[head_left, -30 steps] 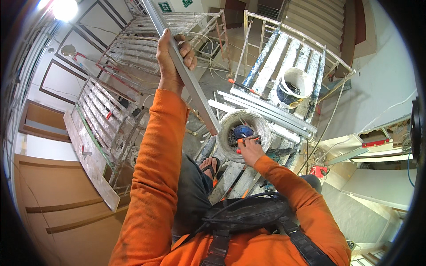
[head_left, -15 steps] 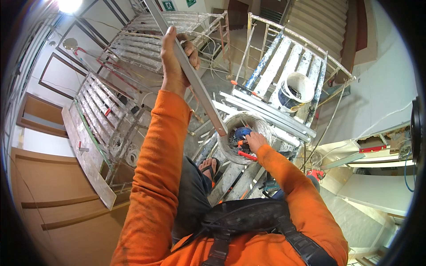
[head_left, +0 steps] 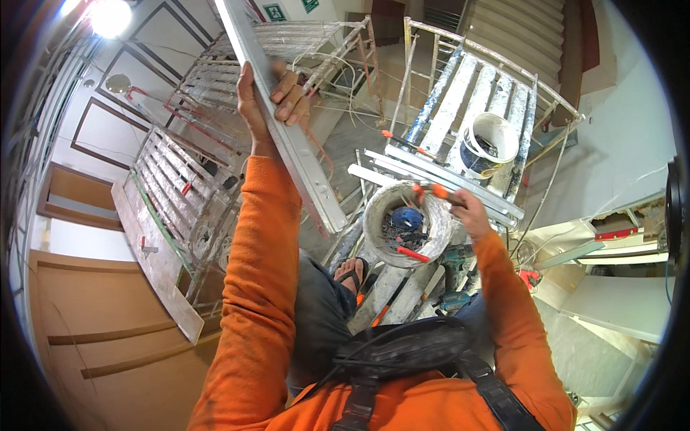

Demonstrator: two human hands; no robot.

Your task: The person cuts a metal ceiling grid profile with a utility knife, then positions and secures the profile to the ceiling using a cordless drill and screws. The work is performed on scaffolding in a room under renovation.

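Note:
My left hand is closed around a long light-grey metal channel, which slants from the top of the view down toward the bucket. Its lower end hangs in the air left of the rim. Over the right side of a dirty white bucket, my right hand grips an orange-and-black hand tool; its exact kind is unclear. Inside the bucket lie a blue round object, a red-handled item and many small dark pieces.
A second bucket stands on the paint-splashed slatted platform ahead. More metal channels lie across it. A teal-and-black power tool sits near my right leg. My sandalled foot is beside the bucket. Other scaffolds stand left.
My right hand has come up out of the bucket with the orange-and-black tool. My left hand has shifted left, and the channel has turned and its lower end moved away from the bucket.

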